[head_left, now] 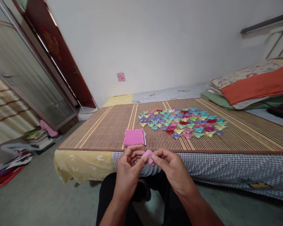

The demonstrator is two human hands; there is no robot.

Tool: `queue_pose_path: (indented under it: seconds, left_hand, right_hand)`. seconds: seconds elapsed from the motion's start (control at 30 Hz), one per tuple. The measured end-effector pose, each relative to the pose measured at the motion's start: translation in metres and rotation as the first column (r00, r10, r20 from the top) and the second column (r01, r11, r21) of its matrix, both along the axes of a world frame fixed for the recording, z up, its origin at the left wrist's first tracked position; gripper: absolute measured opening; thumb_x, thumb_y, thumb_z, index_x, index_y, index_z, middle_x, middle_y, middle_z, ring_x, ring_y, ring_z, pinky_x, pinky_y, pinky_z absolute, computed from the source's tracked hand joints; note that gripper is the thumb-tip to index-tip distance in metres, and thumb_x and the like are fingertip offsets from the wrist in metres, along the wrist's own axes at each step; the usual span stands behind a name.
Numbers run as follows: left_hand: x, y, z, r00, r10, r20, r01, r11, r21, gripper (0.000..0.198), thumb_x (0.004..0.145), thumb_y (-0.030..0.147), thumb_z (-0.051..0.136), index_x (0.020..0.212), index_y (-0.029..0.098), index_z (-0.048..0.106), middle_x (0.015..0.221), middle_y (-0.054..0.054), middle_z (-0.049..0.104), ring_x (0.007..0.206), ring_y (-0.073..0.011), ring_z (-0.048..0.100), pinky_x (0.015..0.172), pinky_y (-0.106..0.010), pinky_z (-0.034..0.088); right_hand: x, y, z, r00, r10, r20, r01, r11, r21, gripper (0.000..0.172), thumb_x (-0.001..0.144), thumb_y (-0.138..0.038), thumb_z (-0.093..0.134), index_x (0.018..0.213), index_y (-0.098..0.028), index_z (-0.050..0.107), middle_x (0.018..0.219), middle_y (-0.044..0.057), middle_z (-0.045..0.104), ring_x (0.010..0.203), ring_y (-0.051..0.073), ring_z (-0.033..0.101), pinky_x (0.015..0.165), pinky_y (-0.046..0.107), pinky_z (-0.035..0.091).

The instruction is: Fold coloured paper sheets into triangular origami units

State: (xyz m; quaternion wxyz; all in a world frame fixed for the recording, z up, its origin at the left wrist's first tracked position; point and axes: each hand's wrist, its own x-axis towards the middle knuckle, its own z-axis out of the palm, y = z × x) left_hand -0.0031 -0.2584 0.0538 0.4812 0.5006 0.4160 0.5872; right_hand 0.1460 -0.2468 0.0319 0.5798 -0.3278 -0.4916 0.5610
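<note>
A small folded piece of pink paper (148, 153) is pinched between my two hands, just off the front edge of the bed and above my lap. My left hand (129, 168) grips its left side between thumb and fingers. On its right side, the thumb and fingers of my right hand (171, 166) press the paper. Just beyond my left hand lies a stack of square paper (133, 137) with a pink sheet on top. Farther back to the right, many small folded paper shapes (184, 122) in several colours sit in rows on the striped mat (103, 128).
The mat covers a bed with a yellow and checked sheet (85, 163) hanging over its front. Folded bedding (257, 81) is piled at the right. A pink note (121, 77) is on the wall. Books (37, 137) and a glazed door (25, 69) are at the left.
</note>
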Motion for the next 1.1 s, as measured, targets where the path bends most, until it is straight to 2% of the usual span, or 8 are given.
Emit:
queue_pose_path:
  seconds: [0.07,0.17,0.4,0.53,0.7,0.83,0.93,1.1]
  left_hand:
    - [0.0001,0.0001,0.0026,0.999,-0.044,-0.025,0.043,0.998,-0.045,0.025,0.081,0.036,0.083,0.091,0.015,0.073,0.076,-0.003,0.074,0.070,-0.0143,0.066,0.067,-0.024,0.052]
    - [-0.0009,-0.0001,0.0044,0.993,-0.080,-0.084,0.075,0.995,-0.068,0.031,0.082,0.041,0.081,0.073,0.013,0.073,0.066,-0.003,0.069,0.063,-0.0129,0.060,0.061,-0.022,0.050]
    - [-0.0033,0.0027,-0.0011,0.992,-0.125,-0.014,0.123,0.986,-0.114,0.032,0.080,0.044,0.083,0.075,0.013,0.076,0.068,-0.005,0.070,0.063,-0.0138,0.059,0.061,-0.023,0.048]
    - [-0.0027,0.0032,-0.0034,0.992,-0.116,0.041,0.120,0.986,-0.117,0.030,0.076,0.041,0.086,0.071,0.013,0.075,0.067,-0.005,0.071,0.063,-0.0138,0.059,0.062,-0.023,0.048]
    - [0.0005,-0.0019,-0.0010,0.998,-0.045,-0.044,0.043,0.998,-0.039,0.027,0.080,0.040,0.083,0.075,0.014,0.075,0.070,-0.004,0.071,0.067,-0.0153,0.061,0.065,-0.024,0.048]
    - [0.0037,-0.0048,-0.0008,0.989,-0.015,-0.146,0.021,0.999,0.040,0.025,0.086,0.040,0.078,0.079,0.016,0.074,0.076,-0.004,0.072,0.074,-0.0176,0.064,0.071,-0.026,0.050]
    - [0.0055,-0.0039,-0.0006,0.992,-0.051,-0.112,0.054,0.998,0.023,0.026,0.084,0.041,0.080,0.079,0.016,0.074,0.074,-0.003,0.071,0.071,-0.0167,0.062,0.069,-0.026,0.050]
    - [0.0031,-0.0018,0.0016,0.994,-0.066,-0.090,0.065,0.998,-0.020,0.031,0.081,0.043,0.082,0.073,0.016,0.069,0.067,0.000,0.063,0.065,-0.0134,0.053,0.063,-0.023,0.044]
  right_hand:
    - [0.0005,-0.0007,0.0009,0.999,-0.025,0.032,0.025,1.000,0.013,0.033,0.082,-0.048,0.082,0.073,-0.017,0.072,0.070,0.001,0.068,0.070,0.016,0.064,0.070,0.028,0.051]
    - [0.0010,-0.0022,0.0019,0.994,-0.061,0.087,0.057,0.997,0.048,0.034,0.085,-0.048,0.078,0.074,-0.018,0.070,0.070,0.001,0.068,0.068,0.016,0.064,0.067,0.027,0.050]
    - [0.0036,-0.0053,-0.0001,0.960,-0.169,0.222,0.141,0.981,0.136,0.026,0.091,-0.042,0.074,0.080,-0.018,0.072,0.075,0.002,0.072,0.073,0.018,0.065,0.070,0.029,0.049]
    - [0.0022,-0.0072,0.0008,0.954,-0.200,0.223,0.165,0.972,0.167,0.025,0.090,-0.040,0.075,0.077,-0.019,0.071,0.073,0.001,0.071,0.072,0.018,0.064,0.069,0.029,0.049]
    - [-0.0007,-0.0084,0.0025,0.962,-0.201,0.185,0.171,0.971,0.169,0.027,0.091,-0.041,0.073,0.076,-0.020,0.069,0.072,0.001,0.068,0.071,0.018,0.063,0.069,0.029,0.049]
    - [-0.0002,-0.0077,0.0022,0.979,-0.133,0.156,0.114,0.985,0.128,0.031,0.092,-0.045,0.071,0.074,-0.019,0.066,0.069,0.000,0.062,0.066,0.016,0.058,0.064,0.027,0.047]
    - [-0.0007,-0.0072,0.0004,0.987,-0.093,0.133,0.079,0.992,0.103,0.033,0.092,-0.046,0.070,0.073,-0.019,0.064,0.068,-0.001,0.060,0.065,0.015,0.056,0.063,0.027,0.046]
    - [-0.0013,-0.0073,-0.0007,0.977,-0.127,0.171,0.097,0.980,0.172,0.029,0.094,-0.043,0.069,0.077,-0.020,0.064,0.072,0.000,0.063,0.071,0.017,0.060,0.069,0.028,0.049]
